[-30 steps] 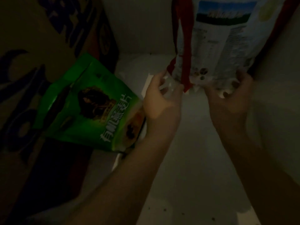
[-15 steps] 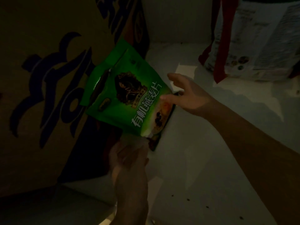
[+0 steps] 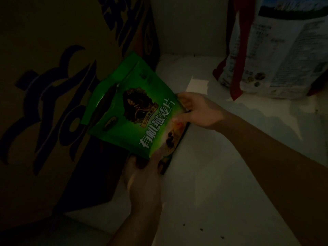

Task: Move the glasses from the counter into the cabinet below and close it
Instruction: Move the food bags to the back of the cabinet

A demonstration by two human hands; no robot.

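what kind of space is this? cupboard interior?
Likely the inside of a dim storage cabinet: a white shelf floor closed by a back wall, with a green food pouch, a large printed bag and a cardboard box stored on it.

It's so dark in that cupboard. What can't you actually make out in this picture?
- Glasses: none seen in the head view.
- Left hand: its fingertips are hidden under the green pouch.
- Cardboard box: cut off by the left and top edges.
- White bag: top cut off; its small print is too dim to read.

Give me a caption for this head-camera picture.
Both hands, left hand and right hand, hold a green pouch inside a dim cabinet.
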